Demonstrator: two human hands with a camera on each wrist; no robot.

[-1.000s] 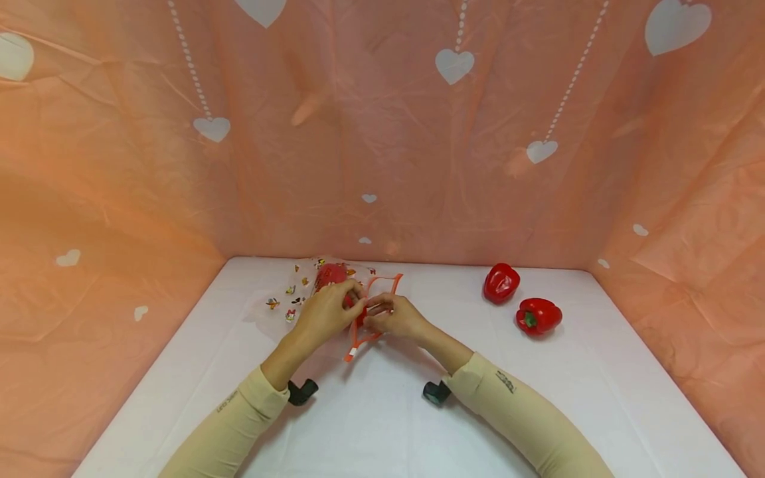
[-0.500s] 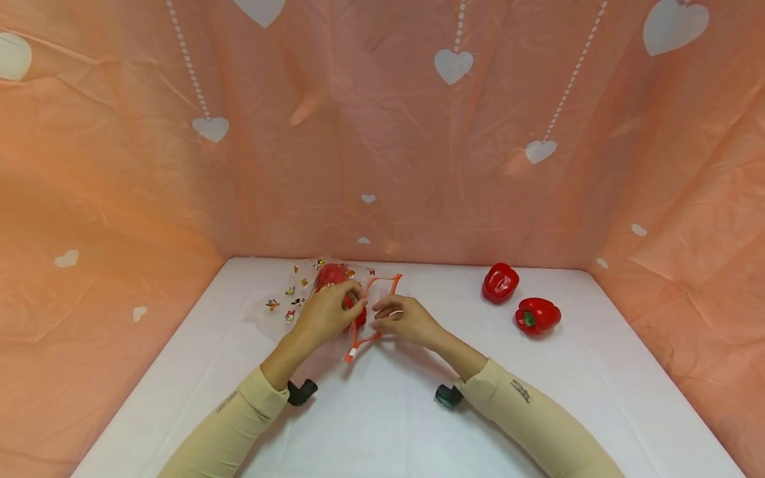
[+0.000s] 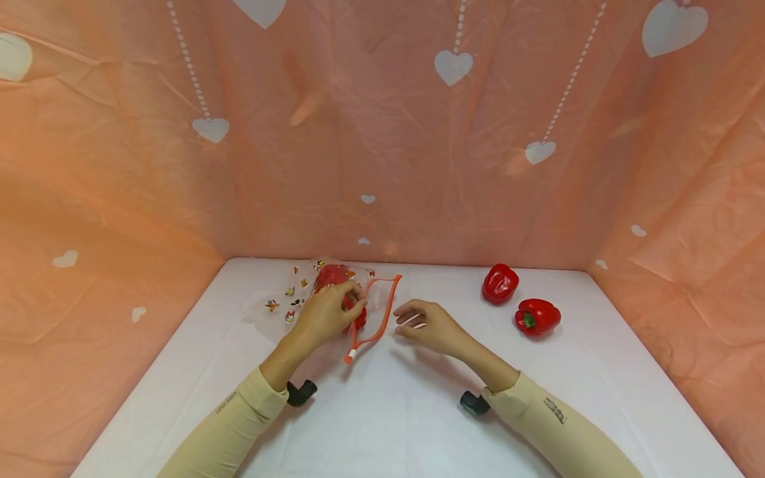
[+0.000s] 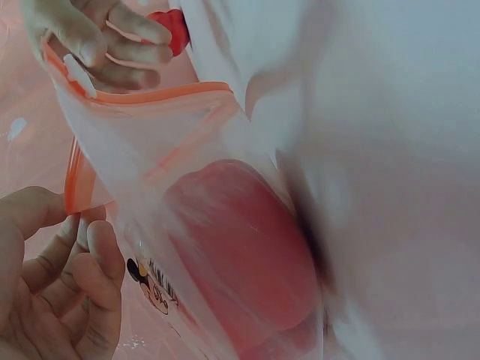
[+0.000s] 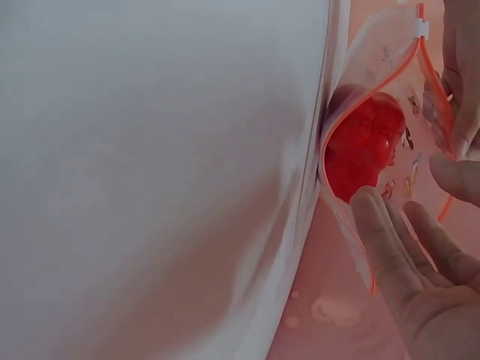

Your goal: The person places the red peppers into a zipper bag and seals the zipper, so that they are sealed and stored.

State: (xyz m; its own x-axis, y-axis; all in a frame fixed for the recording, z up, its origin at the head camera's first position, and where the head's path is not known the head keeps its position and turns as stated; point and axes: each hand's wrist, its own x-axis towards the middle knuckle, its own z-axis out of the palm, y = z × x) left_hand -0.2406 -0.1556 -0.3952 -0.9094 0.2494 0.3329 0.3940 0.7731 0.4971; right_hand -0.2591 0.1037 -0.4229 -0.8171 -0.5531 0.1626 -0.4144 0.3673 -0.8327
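**Left hand [image 3: 331,309] pinches the mouth of a clear bag [image 3: 306,292]; right hand [image 3: 433,325] holds nothing beside it**

At the left of the white table [image 3: 370,431], the clear bag, printed with small cartoon figures, lies near the back edge. Red pepper [image 4: 240,247] shows through its film; how many are inside cannot be told. A pale sleeve [image 3: 227,431] leads to the left hand, with a dark device [image 3: 301,392] at the wrist. The left hand's grip is closed down to a pinch: thumb and finger hold the bag's orange rim [image 3: 382,328] on the mouth's left side, as the left wrist view shows. The two strips of the rim stand apart, so the mouth gapes to the right, with a white slider [image 3: 351,353] at its near end.

Just right of the rim is the right hand, its grip loosely spread, fingers slightly bent and thumb apart, with nothing in it. A second dark device [image 3: 475,403] sits at that wrist, beside another pale sleeve [image 3: 562,425].

Farther right, well apart from the bag, two red peppers [image 3: 538,317] lie near each other on the table; the nearer one turns its green stem forward.
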